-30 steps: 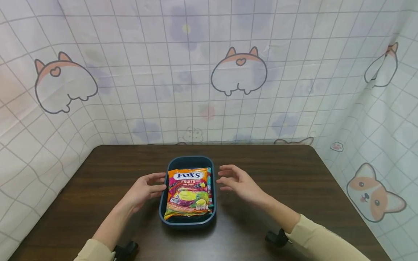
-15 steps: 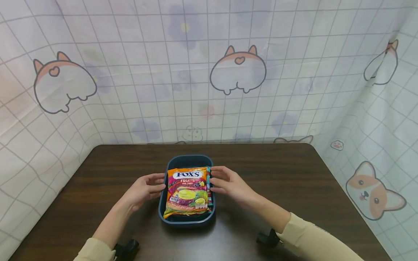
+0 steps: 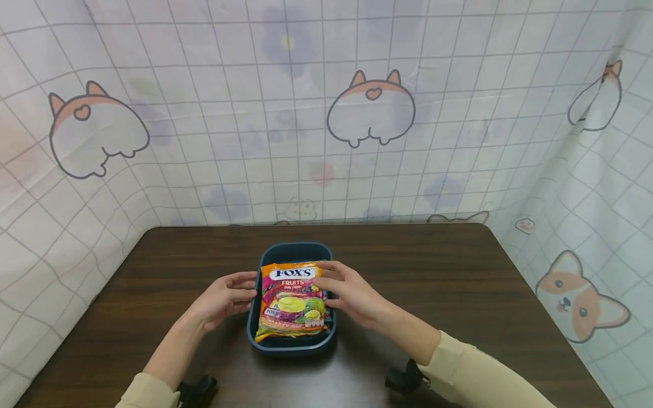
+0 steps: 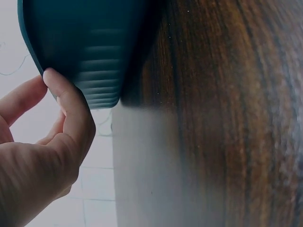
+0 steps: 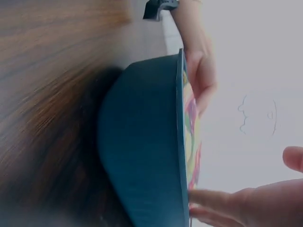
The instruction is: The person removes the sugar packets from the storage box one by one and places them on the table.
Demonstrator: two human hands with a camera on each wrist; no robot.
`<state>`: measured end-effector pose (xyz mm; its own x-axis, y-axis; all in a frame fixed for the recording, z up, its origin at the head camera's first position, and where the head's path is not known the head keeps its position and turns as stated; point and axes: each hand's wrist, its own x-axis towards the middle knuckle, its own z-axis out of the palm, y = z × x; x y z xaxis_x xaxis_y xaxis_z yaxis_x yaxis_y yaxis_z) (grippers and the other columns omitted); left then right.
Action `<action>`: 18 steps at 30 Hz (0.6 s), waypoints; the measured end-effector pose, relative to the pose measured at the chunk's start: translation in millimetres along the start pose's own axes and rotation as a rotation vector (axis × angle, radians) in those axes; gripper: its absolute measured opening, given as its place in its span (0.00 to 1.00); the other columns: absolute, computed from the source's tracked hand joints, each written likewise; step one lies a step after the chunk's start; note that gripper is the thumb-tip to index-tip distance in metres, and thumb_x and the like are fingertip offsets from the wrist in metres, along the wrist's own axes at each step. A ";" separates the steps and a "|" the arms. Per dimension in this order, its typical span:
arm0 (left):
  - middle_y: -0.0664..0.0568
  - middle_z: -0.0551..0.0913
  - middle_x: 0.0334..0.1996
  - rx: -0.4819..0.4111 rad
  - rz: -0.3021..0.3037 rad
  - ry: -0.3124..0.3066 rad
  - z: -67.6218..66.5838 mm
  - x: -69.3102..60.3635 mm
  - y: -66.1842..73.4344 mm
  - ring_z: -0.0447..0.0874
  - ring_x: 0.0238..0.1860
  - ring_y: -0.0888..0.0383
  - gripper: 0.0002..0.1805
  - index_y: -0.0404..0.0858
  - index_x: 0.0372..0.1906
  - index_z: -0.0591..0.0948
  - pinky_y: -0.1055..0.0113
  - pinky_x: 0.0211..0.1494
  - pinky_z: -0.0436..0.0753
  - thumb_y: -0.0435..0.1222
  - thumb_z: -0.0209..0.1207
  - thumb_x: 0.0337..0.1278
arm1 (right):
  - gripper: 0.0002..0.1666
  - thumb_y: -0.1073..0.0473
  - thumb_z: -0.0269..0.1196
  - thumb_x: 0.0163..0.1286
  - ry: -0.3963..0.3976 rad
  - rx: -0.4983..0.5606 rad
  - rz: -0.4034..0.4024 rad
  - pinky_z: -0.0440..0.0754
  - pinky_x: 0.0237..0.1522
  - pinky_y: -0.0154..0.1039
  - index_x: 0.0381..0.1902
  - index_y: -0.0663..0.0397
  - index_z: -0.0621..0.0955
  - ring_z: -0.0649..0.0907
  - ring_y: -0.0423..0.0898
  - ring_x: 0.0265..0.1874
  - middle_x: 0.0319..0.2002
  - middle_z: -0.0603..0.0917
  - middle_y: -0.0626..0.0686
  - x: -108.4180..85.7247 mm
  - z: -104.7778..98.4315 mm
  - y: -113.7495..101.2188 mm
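Observation:
A dark blue plastic box (image 3: 293, 351) stands on the table, with an orange and purple bag of Fox's candy (image 3: 291, 306) lying in it. Beside the bag, a sliver of a teal packet (image 3: 328, 315) shows at the right inner wall. My left hand (image 3: 216, 303) holds the box's left rim between thumb and finger, as the left wrist view (image 4: 57, 137) shows. Over the right rim reaches my right hand (image 3: 357, 297), its fingertips at the upper right edge of the candy bag. In the right wrist view its thumb (image 5: 294, 158) stands apart from the fingers.
A dark wooden table (image 3: 433, 272) surrounds the box. Behind it and along the sides hangs a white checked curtain (image 3: 285, 130) with cartoon corgis. Black straps with small devices (image 3: 405, 378) sit at both wrists.
My right hand has moved left, from beside the box to over its right rim, with fingertips at the bag's edge. The left hand and the box have hardly moved.

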<state>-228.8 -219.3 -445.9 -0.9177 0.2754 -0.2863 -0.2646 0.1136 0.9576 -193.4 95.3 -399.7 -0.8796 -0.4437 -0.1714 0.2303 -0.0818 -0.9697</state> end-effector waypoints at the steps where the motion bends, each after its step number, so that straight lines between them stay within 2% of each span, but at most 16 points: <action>1: 0.39 0.78 0.58 -0.008 -0.005 0.005 -0.3 0.0 0.0 0.83 0.51 0.51 0.31 0.30 0.75 0.65 0.61 0.55 0.84 0.32 0.59 0.72 | 0.38 0.54 0.59 0.79 0.002 0.004 0.006 0.65 0.70 0.64 0.77 0.61 0.59 0.69 0.63 0.69 0.76 0.58 0.67 1.1 2.7 -0.5; 5: 0.40 0.77 0.58 -0.016 -0.003 -0.010 -1.8 -0.7 -0.6 0.82 0.50 0.51 0.32 0.30 0.75 0.63 0.61 0.55 0.84 0.32 0.59 0.73 | 0.37 0.55 0.60 0.79 0.033 -0.004 0.024 0.65 0.70 0.64 0.77 0.61 0.59 0.70 0.62 0.68 0.75 0.59 0.67 3.8 14.3 0.6; 12: 0.39 0.77 0.59 -0.010 0.000 -0.011 -2.7 -0.5 -1.6 0.82 0.52 0.51 0.32 0.30 0.75 0.63 0.59 0.56 0.84 0.32 0.59 0.73 | 0.40 0.52 0.63 0.76 0.092 -0.020 0.063 0.73 0.66 0.57 0.76 0.60 0.60 0.77 0.58 0.61 0.73 0.61 0.65 7.8 23.2 2.3; 18: 0.38 0.77 0.60 -0.013 0.000 -0.006 -0.2 -0.1 -0.7 0.83 0.52 0.50 0.32 0.30 0.75 0.64 0.59 0.55 0.84 0.32 0.61 0.72 | 0.39 0.52 0.64 0.76 0.111 -0.059 0.065 0.70 0.67 0.60 0.76 0.60 0.62 0.73 0.60 0.64 0.74 0.60 0.65 7.4 22.6 0.4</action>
<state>-228.5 -219.6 -446.5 -0.9158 0.2811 -0.2869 -0.2689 0.1014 0.9578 -190.4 71.8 -397.4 -0.9053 -0.3442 -0.2490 0.2662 -0.0026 -0.9639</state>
